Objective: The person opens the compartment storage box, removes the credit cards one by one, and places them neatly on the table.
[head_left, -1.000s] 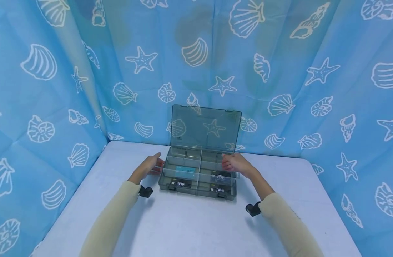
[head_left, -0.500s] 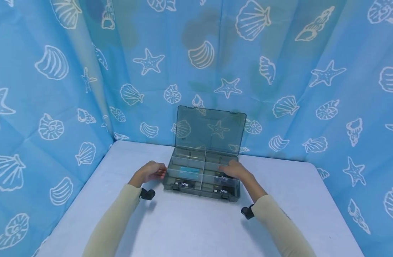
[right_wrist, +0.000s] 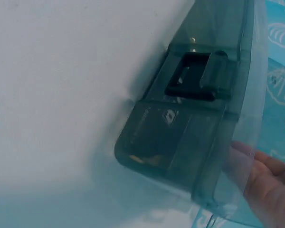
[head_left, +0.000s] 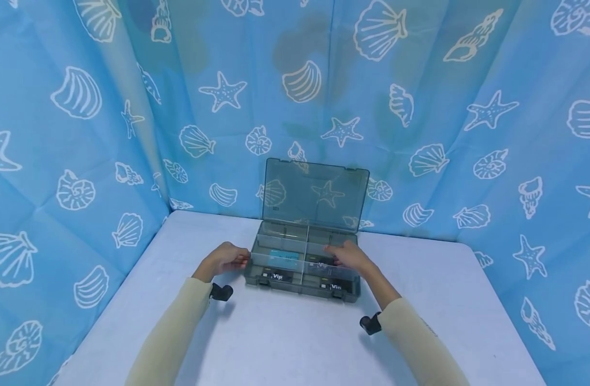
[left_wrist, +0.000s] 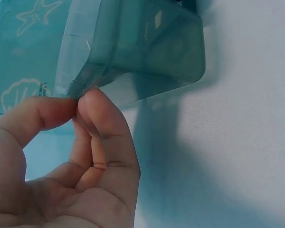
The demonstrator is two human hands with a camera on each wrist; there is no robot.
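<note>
A grey see-through compartment box [head_left: 304, 290] stands on the table with its lid [head_left: 319, 187] raised behind it. At its left side, my left hand [head_left: 227, 257] pinches a clear edge between thumb and fingertips; the left wrist view shows this grip [left_wrist: 80, 142] close up. My right hand [head_left: 351, 255] reaches into the right middle compartment, beside a black pack marked "Vip" [head_left: 320, 265]. In the right wrist view, that hand [right_wrist: 270, 190] shows partly behind clear plastic, its thumb and a fingertip apart; its other fingers are hidden.
A teal pack [head_left: 284, 259] lies in the left middle compartment. Two more black packs, one front left [head_left: 277, 276] and one front right [head_left: 335, 284], sit in the box. A blue shell-print curtain [head_left: 217, 134] surrounds the white table [head_left: 275, 343].
The black pack in the right middle compartment has shifted left, along with my right hand's fingers. My left hand has gone from spread fingers beside the box to a pinch at its side.
</note>
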